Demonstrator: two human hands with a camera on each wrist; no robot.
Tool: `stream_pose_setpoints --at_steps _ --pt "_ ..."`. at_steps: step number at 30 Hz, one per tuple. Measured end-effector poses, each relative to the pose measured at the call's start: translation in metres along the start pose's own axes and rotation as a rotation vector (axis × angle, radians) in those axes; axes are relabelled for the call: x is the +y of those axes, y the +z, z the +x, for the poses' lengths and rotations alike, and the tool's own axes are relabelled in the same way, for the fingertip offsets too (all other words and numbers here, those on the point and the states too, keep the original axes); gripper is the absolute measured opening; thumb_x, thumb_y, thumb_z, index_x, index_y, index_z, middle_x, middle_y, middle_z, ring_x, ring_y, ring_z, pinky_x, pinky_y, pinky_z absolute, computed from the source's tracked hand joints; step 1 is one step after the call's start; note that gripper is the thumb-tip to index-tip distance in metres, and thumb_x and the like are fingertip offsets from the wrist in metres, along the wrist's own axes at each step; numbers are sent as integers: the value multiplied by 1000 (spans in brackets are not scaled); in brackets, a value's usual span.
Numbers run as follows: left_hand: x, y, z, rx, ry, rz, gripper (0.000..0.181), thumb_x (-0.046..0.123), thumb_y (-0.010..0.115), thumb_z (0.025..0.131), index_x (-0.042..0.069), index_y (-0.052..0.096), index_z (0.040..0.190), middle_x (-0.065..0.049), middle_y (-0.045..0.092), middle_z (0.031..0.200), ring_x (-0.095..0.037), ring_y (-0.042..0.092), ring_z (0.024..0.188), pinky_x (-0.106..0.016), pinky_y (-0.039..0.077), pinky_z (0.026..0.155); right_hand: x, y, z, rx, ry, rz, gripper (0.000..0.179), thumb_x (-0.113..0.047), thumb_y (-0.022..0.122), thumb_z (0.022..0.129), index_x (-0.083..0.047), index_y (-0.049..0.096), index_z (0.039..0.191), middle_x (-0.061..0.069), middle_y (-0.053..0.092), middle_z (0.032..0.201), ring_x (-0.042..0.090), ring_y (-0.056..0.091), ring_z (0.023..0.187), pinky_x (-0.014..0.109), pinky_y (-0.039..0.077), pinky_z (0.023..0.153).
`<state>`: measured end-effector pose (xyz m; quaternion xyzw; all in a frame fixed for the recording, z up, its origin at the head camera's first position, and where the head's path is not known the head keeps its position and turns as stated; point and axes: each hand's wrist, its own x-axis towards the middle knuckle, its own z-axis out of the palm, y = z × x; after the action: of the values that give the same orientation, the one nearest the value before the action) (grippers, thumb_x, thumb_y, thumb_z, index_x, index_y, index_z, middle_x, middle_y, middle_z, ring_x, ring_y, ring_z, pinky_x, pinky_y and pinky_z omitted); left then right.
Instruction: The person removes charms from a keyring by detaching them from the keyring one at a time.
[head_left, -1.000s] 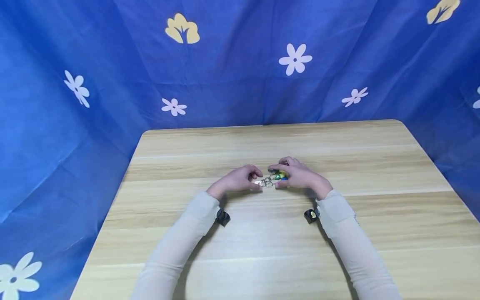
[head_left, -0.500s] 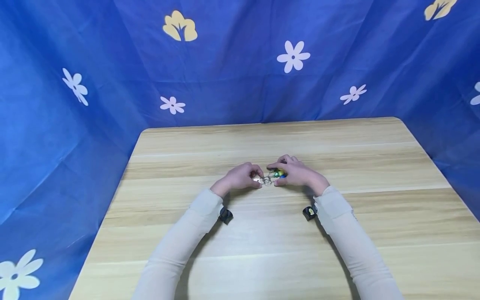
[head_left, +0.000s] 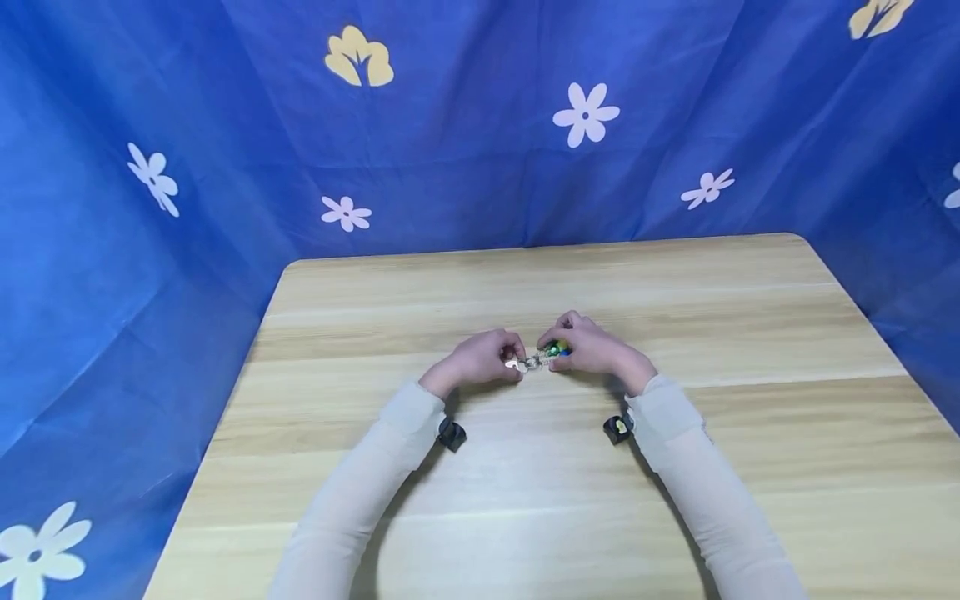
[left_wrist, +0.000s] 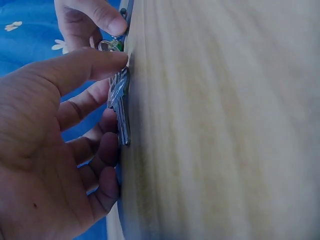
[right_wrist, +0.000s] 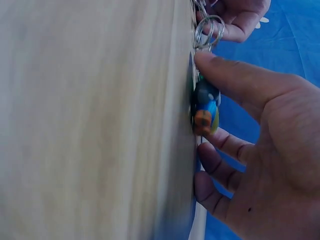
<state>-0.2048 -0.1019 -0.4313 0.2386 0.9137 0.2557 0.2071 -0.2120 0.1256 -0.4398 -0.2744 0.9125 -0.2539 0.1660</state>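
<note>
Both hands meet over a bunch of keys on a keychain at the middle of the table. My left hand [head_left: 480, 357] pinches the silver keys [left_wrist: 119, 97] near their heads, thumb in front, and their blades point back toward the palm. Between the hands are the thin metal split rings [right_wrist: 210, 31], which join the keys to the keychain. My right hand [head_left: 592, 343] pinches the keychain at the chain end with its thumb. A small charm [right_wrist: 205, 107] in green, blue, yellow and orange lies under that thumb, inside the curl of the fingers.
A light wood-grain table [head_left: 525, 517] spreads out around the hands. Behind and beside it hangs a blue cloth [head_left: 465, 167] printed with white flowers and yellow trees. A black wrist camera [head_left: 452, 435] sits on the left wrist, another camera [head_left: 617, 429] on the right.
The keys show more clearly at the left fingertips, and the rings between the hands have shifted and bunched. Both hands have stayed in nearly the same place.
</note>
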Motion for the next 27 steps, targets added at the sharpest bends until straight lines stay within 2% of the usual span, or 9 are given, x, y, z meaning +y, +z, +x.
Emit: stream_pose_setpoints --at_steps 5,11,14,20,27 --pt "-1 3 -3 -3 22 -5 25 24 75 78 17 63 99 3 58 85 -12 52 77 -26 43 71 -1 4 -1 3 -28 26 30 -23 69 88 -20 66 117 13 45 118 29 46 109 48 41 97" --pt "0 1 -3 -17 6 -133 22 21 74 79 14 63 97 4 60 83 -11 53 75 -25 44 72 -2 2 -2 24 -63 58 19 -19 66 90 -18 72 108 11 49 117 26 49 107 45 43 96" --pt "0 2 -2 -28 18 -188 23 19 74 79 11 62 97 3 61 83 -10 54 75 -23 45 72 -3 1 -3 37 -85 57 17 -18 65 91 -16 73 106 12 51 118 26 50 108 45 44 96" --pt "-1 4 -1 -28 59 -222 23 17 73 79 8 62 98 1 62 83 -9 55 74 -22 46 71 -1 1 -6 59 -98 83 17 -17 64 92 -12 74 105 14 53 120 29 55 110 47 46 98" --pt "-5 3 -4 -67 59 -314 22 12 70 81 6 61 100 0 60 85 -11 54 76 -23 47 72 -1 1 -8 55 -107 124 17 -19 64 92 -12 73 105 14 55 120 28 59 106 44 49 96"
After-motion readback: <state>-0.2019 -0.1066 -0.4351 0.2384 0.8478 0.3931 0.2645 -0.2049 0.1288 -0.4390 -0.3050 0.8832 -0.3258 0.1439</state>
